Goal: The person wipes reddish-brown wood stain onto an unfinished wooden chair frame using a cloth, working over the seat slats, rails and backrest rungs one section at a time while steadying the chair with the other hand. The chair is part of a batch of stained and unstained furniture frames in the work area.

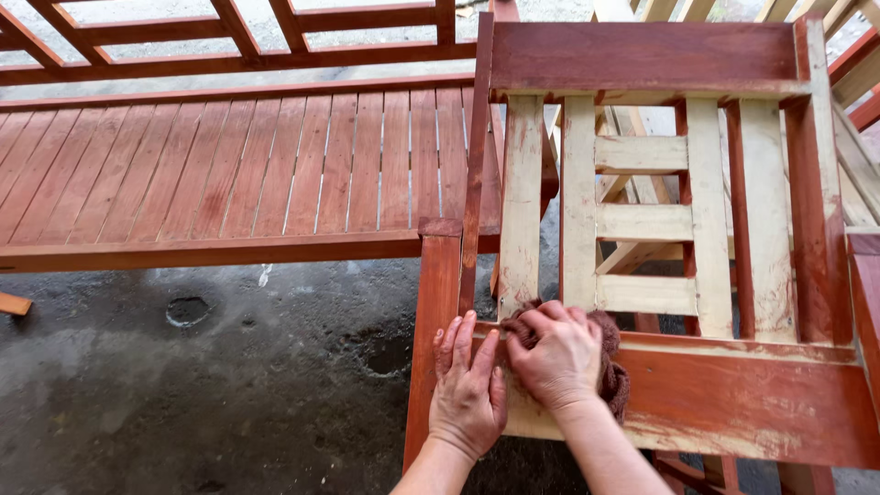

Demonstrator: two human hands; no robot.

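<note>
Staining in hand: at lower centre, the right hand [556,356] presses a wadded rag [612,371] onto the chair [733,403] rail. The left hand [468,385] lies flat, fingers spread, bracing alongside. Judged next: the bare pale slats above call for fresh stain.

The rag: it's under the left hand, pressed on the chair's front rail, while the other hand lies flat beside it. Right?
Not quite. In the head view the rag is under the right hand, not the left. It is pressed on the chair's front rail, as stated, and the left hand is the one lying flat beside it.
</note>
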